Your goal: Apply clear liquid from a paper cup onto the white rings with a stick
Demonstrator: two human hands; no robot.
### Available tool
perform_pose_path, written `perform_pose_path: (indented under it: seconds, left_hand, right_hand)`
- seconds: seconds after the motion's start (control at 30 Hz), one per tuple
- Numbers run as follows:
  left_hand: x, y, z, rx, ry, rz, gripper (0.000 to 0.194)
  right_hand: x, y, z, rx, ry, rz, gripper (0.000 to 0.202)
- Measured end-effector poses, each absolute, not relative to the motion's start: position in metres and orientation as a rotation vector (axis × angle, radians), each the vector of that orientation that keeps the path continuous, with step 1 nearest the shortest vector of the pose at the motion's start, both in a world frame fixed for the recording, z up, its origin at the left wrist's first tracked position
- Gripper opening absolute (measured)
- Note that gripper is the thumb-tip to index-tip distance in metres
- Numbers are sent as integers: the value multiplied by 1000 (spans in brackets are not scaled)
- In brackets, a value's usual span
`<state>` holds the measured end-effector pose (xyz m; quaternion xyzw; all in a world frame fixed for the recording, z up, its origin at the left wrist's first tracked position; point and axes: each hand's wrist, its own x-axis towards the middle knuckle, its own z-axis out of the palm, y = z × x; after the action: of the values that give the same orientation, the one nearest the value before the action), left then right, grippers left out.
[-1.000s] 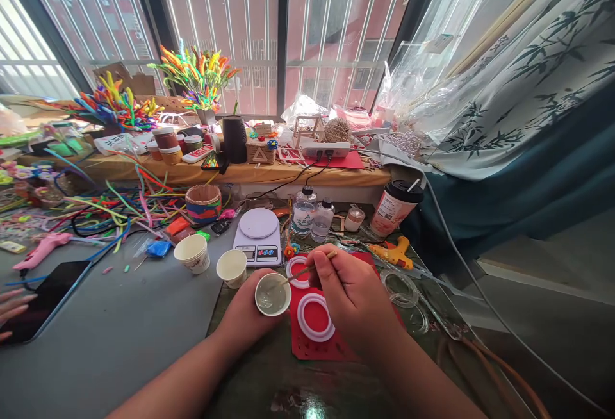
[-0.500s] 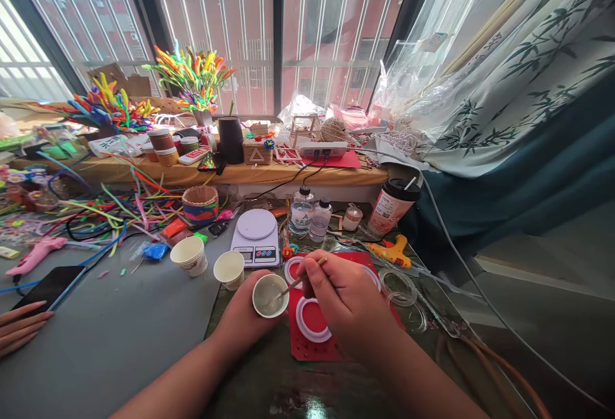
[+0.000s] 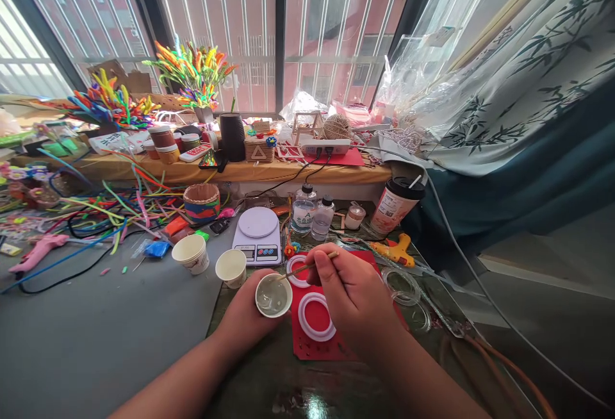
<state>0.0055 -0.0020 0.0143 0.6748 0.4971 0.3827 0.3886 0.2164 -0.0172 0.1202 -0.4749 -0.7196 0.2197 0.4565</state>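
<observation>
My left hand point(image 3: 247, 310) is wrapped round a paper cup point(image 3: 260, 312) that holds a cloudy, clear-grey liquid with bubbles. Between the thumb and fingers of my right hand point(image 3: 353, 284) is a thin wooden stick point(image 3: 302, 270), its lower end at the cup's far right rim. Below and beside my right hand, white ring-shaped molds point(image 3: 302, 324) lie on a red sheet point(image 3: 317, 350). Just left of the held cup stands another paper cup point(image 3: 230, 268), with stacked paper cups point(image 3: 191, 254) further left.
A white kitchen scale point(image 3: 257, 233) stands behind the cups, with two clear bottles point(image 3: 303, 211) to its right. A yellow glue gun point(image 3: 398, 251), clear rings point(image 3: 401, 286) and a tall drink cup point(image 3: 396, 204) are at the right. Pipe cleaners point(image 3: 120, 207) and a pink glue gun point(image 3: 41, 252) crowd the left.
My right hand has moved slightly right, and the stick has shifted from the middle of the liquid to the cup's rim. Another person's hand and a phone at the left are gone from view.
</observation>
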Motion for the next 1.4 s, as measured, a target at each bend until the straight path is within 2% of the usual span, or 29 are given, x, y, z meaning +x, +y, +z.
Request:
perform_pose_path:
  seconds: [0.3,0.57,0.7,0.83,0.97,1.4]
  left_hand:
    - [4,-2,12,1705,1254,956,41]
    - [6,-3,15,1701,1254,984,39]
    - [4,-1,15,1681,1273,1055,43]
    - [3,1,13,1698,1279,1058,42]
    - [4,0,11,1723,1263,1039,42]
    - [-1,0,2,1809,1304,1067,45]
  right_hand:
    - [221,-13,123,-1226,-1782,672,40]
    - [222,-13,125,-1222,-1875,641,34]
    - [223,-16,124,-1290,-1769,580,38]
    - [220,-19,125,-1204,-1848,722,35]
    - [218,-19,128,-1252,-1793,612,38]
    - [218,-21,129,-1228,-1810,616,37]
